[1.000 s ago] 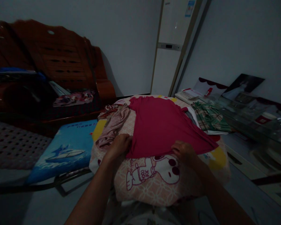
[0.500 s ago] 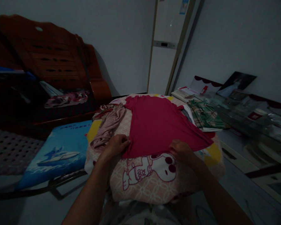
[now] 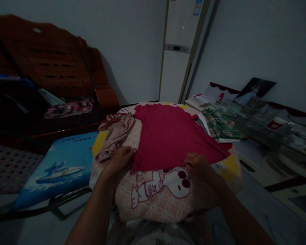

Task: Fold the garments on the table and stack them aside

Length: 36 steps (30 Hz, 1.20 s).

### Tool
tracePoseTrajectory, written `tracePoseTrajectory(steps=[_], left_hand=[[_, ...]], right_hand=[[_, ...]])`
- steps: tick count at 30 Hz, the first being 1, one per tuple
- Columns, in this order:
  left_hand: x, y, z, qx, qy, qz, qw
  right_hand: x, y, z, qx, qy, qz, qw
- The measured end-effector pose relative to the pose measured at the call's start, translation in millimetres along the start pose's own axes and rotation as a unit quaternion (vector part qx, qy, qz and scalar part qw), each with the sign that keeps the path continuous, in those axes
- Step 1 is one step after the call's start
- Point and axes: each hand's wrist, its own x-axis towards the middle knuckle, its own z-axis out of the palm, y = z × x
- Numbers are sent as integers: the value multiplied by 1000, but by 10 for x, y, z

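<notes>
The magenta shirt (image 3: 168, 136) lies spread over the patterned cloth (image 3: 163, 204) on my bench, its hem towards me and its sleeves at the far end. My left hand (image 3: 134, 151) pinches its left side edge, close to the near corner; my right hand (image 3: 187, 161) has its fingers curled on the hem. Between my hands the hem runs fairly straight, and past my right hand it carries on to a pointed corner near the bench's right edge.

Nearer me, a wide band of cloth shows, with a white dog figure (image 3: 178, 183). To the left, a narrow strip of cloth separates the shirt from the crumpled pinkish clothes (image 3: 117, 134). On the right, white fabric (image 3: 204, 124) sits right against the shirt, with green plaid fabric (image 3: 220, 124) just beyond. A blue boat-print cushion (image 3: 63, 166) lies beyond the bench's left edge.
</notes>
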Motion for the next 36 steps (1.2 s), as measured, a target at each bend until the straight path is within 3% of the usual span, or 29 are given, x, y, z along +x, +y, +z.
tracePoseTrajectory(steps=[7, 10, 16, 20, 22, 25, 30, 33, 36], left_hand=[[-31, 5, -37, 8, -51, 9, 999], [-34, 14, -34, 2, -93, 6, 996], [-99, 26, 29, -103, -75, -39, 991], [-149, 15, -49, -163, -72, -38, 983], [-156, -10, -127, -127, -92, -40, 987], [-167, -50, -206, 30, -128, -37, 991], [-194, 12, -203, 206, -128, -7, 970], [-57, 145, -243, 249, -73, 47, 965], [316, 290, -313, 257, 19, 89, 962]], right_hand=[[5, -94, -14, -24, -58, 42, 997], [-4, -120, 7, -24, -66, 28, 997], [25, -162, 134, -74, -32, 14, 997], [85, -135, 77, -62, -3, 28, 998], [81, -115, 28, -56, -1, 33, 998], [34, -97, 0, -49, -28, 11, 998], [46, -100, -66, -17, -40, -24, 999], [229, -176, -176, 26, -23, -37, 999], [511, -326, -220, 57, -31, -64, 996]])
